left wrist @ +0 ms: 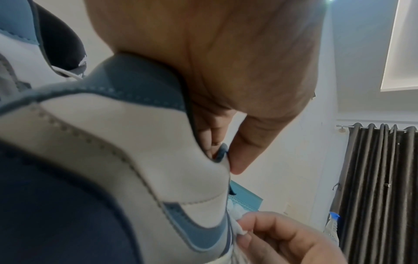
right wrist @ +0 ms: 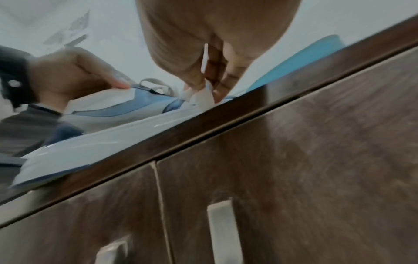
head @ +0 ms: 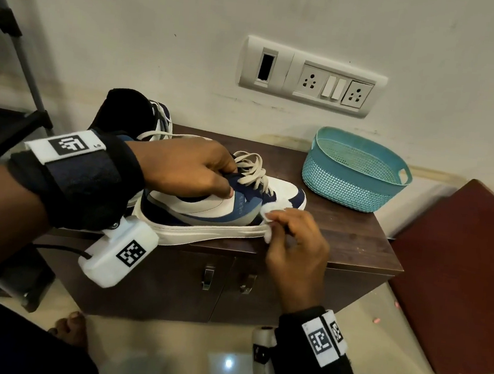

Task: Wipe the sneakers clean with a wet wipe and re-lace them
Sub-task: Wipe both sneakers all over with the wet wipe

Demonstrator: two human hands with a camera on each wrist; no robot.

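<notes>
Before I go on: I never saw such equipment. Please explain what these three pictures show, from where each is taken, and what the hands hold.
There is no machine: a person works with bare hands and wears three cameras. The big picture comes from the head, looking down. The other two come from wrist cameras, looking along the fingers, so everything appears close and tilted. On a wooden cabinet stands a white and blue sneaker, a second sneaker behind it, a teal basket to its right. The left hand grips the sneaker at its opening. The right hand pinches a wet wipe against its side, near the front.
</notes>
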